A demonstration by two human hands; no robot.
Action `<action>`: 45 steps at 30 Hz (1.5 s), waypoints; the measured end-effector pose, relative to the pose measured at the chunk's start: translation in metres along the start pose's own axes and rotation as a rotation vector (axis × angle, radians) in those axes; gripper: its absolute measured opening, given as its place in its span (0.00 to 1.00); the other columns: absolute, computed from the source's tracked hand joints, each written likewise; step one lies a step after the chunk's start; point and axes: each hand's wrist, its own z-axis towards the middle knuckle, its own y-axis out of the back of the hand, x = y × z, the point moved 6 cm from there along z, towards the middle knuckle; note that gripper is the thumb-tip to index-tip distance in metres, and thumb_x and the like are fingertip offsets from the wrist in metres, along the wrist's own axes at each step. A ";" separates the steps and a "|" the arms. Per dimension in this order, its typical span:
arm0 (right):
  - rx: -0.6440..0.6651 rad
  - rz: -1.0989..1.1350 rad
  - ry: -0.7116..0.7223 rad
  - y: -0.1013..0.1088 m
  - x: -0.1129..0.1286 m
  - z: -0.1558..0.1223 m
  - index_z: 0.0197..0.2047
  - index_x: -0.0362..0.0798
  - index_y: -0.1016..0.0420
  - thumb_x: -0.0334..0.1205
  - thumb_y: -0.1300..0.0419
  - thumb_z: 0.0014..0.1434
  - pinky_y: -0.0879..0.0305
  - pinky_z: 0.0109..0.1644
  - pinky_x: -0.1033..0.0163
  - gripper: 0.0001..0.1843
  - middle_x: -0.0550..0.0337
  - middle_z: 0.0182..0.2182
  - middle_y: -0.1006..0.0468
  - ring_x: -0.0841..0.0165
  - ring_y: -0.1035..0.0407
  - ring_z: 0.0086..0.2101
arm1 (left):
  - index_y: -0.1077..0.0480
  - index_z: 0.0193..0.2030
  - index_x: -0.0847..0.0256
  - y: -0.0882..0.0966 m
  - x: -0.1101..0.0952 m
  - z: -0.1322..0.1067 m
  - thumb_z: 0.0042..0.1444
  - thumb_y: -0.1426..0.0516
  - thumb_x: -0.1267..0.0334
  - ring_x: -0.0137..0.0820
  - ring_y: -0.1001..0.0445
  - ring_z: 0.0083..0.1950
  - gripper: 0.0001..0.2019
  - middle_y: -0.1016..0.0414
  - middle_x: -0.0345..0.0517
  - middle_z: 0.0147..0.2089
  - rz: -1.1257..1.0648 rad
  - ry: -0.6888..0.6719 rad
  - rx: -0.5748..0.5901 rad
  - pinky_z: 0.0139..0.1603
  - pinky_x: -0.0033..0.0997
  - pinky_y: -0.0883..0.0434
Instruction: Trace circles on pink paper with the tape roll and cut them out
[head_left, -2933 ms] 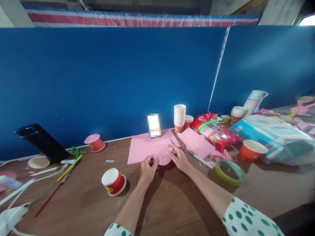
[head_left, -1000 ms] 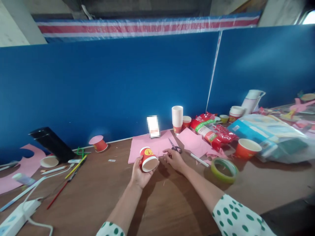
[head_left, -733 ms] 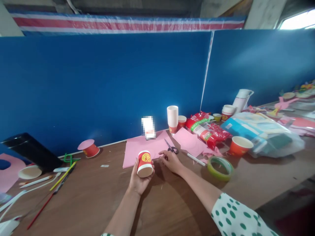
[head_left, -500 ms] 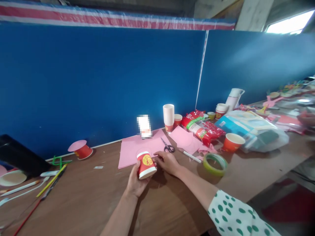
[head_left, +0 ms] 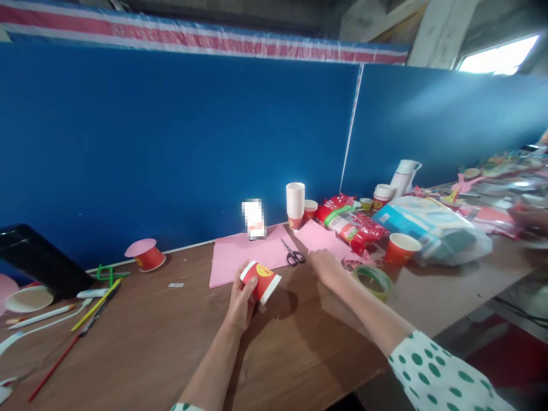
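Note:
My left hand (head_left: 240, 299) is wrapped round a red and white paper cup (head_left: 263, 281) with a yellow emblem, held tilted above the brown table. The thumb presses on the cup's side. My right hand (head_left: 327, 268) reaches over the edge of a pink paper piece (head_left: 322, 238), and its fingertips are hidden and blurred. Just left of that hand lie scissors (head_left: 294, 258) with dark handles, partly on a stack of pink paper sheets (head_left: 231, 260). A roll of yellow-green tape (head_left: 373, 282) stands beside my right wrist.
A tall stack of paper cups (head_left: 295, 204) stands by the blue partition (head_left: 180, 142). On the right are a red bag (head_left: 345, 220), a red cup (head_left: 402, 249) and a plastic-wrapped pack (head_left: 432, 228). To the left lie a pink-topped cup (head_left: 148, 257), a black cylinder (head_left: 40, 260) and brushes.
The cup in my left hand has turned, its base swinging to the right. My right hand has moved right, away from the cup, over where a white pen-like stick lay, which no longer shows.

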 end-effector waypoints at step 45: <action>0.321 1.631 0.139 -0.060 0.081 -0.008 0.26 0.46 0.35 0.48 0.31 0.38 0.54 0.16 0.72 0.20 0.71 0.13 0.36 0.79 0.46 0.14 | 0.33 0.42 0.59 0.016 -0.025 -0.007 0.42 0.37 0.55 0.33 0.31 0.35 0.20 0.29 0.42 0.36 0.672 -0.318 -0.393 0.37 0.29 0.34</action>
